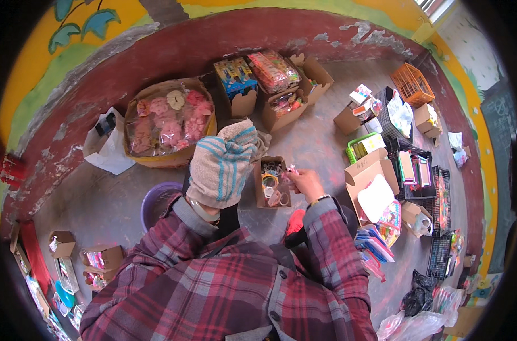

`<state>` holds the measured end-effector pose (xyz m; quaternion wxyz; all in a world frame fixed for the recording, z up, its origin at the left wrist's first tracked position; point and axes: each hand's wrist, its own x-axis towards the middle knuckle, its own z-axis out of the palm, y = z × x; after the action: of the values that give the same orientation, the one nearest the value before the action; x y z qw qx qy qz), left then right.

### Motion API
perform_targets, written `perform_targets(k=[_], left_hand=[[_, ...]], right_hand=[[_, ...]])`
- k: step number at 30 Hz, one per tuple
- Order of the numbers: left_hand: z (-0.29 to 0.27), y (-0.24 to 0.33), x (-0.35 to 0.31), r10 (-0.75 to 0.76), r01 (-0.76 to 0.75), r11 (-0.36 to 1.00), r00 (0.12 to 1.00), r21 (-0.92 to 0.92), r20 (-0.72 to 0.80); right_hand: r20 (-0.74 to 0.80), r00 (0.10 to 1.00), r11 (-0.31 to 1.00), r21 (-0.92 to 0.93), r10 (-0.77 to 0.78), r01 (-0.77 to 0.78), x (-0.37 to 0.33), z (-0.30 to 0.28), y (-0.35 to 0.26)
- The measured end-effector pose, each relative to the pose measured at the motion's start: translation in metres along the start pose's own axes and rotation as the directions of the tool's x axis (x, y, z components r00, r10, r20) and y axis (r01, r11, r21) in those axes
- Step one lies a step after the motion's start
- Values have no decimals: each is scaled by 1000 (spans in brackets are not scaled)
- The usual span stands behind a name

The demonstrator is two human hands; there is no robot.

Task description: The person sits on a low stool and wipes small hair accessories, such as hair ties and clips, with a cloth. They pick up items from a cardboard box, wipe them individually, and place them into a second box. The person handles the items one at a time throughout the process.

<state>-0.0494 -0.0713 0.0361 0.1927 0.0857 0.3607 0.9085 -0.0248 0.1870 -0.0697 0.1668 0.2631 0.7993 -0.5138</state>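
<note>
A beige cloth (221, 170) with blue stripes covers my left hand; only the wrist shows at its lower end, and the fingers are hidden. Just right of the cloth stands a small open cardboard box (261, 196), holding several ring-shaped pieces that look like bracelets or watches, some white, one yellow. My right hand (308, 184) is at the box's right edge, closed in a pinch on a small pink item (292, 170) too small to name.
Behind the cloth sits a large round basket (173, 161) of pink packaged goods, beside a white bag (109, 150). A purple bucket (146, 210) stands left of my legs. Filled cartons (284, 117) line the wall; an opened carton (358, 187) and a black crate (426, 193) are at right.
</note>
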Motion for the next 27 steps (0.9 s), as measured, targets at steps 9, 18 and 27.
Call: perform_targets(k=[9,18,27], left_hand=[[9,-8,-2,96,-97,930,995,355,20],[62,18,-4,-15,-40,955,983,294,181],[102,-13,-15,-223,63,691,966,721,130]], right_hand=[[109,992,946,323,-62,23,-31,-24,-16],[-341,932,832,478,-121,283,-177,-127,50],[-460,828,727,680,319,97,-245,-142,249]])
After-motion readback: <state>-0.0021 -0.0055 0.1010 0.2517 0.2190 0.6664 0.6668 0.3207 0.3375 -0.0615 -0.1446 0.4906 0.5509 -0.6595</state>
